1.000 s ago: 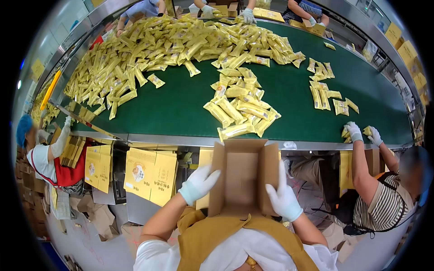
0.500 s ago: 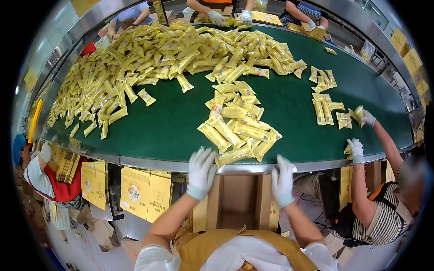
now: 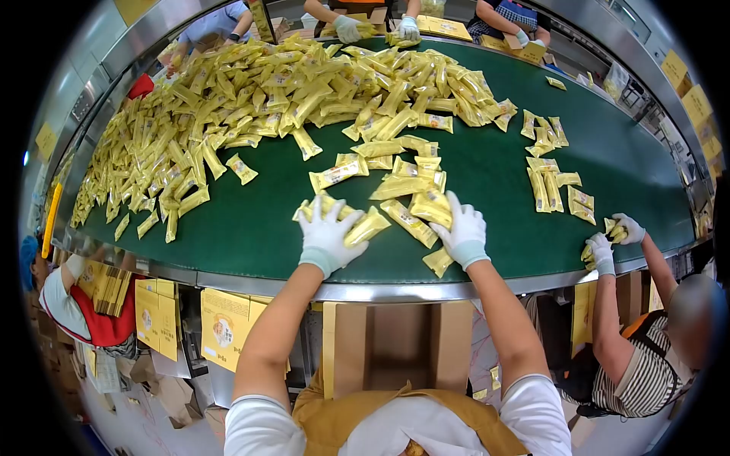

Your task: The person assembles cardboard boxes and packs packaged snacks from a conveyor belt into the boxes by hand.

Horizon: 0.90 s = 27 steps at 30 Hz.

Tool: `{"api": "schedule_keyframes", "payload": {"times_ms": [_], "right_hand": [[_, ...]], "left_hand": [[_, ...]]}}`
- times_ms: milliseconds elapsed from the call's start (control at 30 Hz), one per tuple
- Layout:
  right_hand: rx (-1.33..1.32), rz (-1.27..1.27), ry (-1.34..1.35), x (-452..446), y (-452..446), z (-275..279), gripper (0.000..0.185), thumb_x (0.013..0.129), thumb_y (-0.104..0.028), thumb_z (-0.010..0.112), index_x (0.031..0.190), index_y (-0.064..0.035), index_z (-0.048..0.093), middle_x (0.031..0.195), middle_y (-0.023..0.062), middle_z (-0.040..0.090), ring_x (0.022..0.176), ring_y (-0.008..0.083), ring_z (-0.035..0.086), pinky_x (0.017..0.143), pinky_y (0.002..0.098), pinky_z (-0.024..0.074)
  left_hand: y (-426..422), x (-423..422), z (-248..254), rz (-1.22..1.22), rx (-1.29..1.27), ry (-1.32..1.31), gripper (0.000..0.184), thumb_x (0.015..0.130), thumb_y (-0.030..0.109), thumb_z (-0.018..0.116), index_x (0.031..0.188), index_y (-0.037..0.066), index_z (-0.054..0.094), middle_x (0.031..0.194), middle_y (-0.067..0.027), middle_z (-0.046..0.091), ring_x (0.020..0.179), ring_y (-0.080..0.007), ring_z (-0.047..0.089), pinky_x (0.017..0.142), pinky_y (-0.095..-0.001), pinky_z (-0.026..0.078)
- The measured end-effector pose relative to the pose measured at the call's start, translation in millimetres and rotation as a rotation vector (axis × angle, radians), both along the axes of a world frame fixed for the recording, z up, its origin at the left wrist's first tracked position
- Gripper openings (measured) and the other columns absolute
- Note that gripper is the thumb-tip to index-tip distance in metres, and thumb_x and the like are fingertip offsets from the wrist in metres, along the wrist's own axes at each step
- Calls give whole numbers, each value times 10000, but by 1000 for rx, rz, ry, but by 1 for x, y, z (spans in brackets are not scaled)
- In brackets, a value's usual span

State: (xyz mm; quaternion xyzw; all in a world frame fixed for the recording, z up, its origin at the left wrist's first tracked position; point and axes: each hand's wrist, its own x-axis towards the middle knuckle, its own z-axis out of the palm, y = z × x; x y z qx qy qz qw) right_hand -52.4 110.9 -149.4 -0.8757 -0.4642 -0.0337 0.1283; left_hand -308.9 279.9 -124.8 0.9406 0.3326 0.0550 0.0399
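My left hand (image 3: 330, 234), in a white glove, curls over a few yellow snack packets (image 3: 368, 227) on the green belt (image 3: 251, 235). Some of these packets stick out on both sides of its fingers. My right hand (image 3: 462, 230), also gloved, grips the side of yellow packets (image 3: 430, 207) to the right, its fingertips partly hidden. Between the two hands lies a loose packet (image 3: 409, 222), and another small one (image 3: 438, 261) rests below my right hand. Nearer my body stands an open cardboard box (image 3: 454, 342), with nothing visible inside.
A big heap of yellow packets (image 3: 251, 99) covers the belt's far left. At right, a co-worker's gloved hands (image 3: 614, 242) hold packets beside a few small groups. Flat yellow cartons (image 3: 228, 327) stand at left below the metal belt edge (image 3: 251, 283). More workers stand opposite.
Both my hands have moved forward from the belt edge onto the packets. The near pile has been spread apart, with some packets shifted left. The co-worker's far hand has come down toward the other.
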Motion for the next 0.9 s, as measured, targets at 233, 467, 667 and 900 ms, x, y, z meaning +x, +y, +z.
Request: {"api": "schedule_keyframes", "payload": {"times_ms": [233, 467, 667, 900], "right_hand": [[-41, -209, 2, -25, -47, 11, 858, 783, -481, 764, 1513, -194, 415, 1188, 180, 573, 1025, 369, 558, 886, 481, 450], [172, 299, -123, -20, -112, -1, 609, 754, -421, 782, 1280, -144, 649, 1320, 145, 531, 1273, 418, 441, 1061, 559, 346], [105, 441, -139, -12, -128, 6, 574, 696, -446, 811, 1143, -115, 667, 1358, 142, 520, 1290, 414, 442, 1097, 543, 340], [217, 279, 423, -16, -136, 50, 513, 724, -391, 838, 1044, -37, 649, 1123, 163, 637, 1054, 375, 616, 949, 451, 492]], "left_hand": [[-41, -40, 7, 61, 39, 64, 786, 808, 678, 643, 1486, 309, 492, 1565, -153, 385, 1442, -483, 267, 1142, -605, 229], [-13, -99, 2, -261, 106, 15, 752, 774, 428, 788, 1436, 205, 510, 1362, -99, 541, 1302, -296, 483, 1150, -522, 302], [7, -82, 15, -162, -109, 84, 569, 797, 244, 793, 1320, 167, 584, 1226, -90, 588, 1207, -283, 551, 1078, -444, 408], [-2, -64, 56, 46, -401, 87, 503, 802, 253, 800, 1245, 81, 635, 1204, -178, 651, 1117, -372, 611, 968, -426, 498]]}}
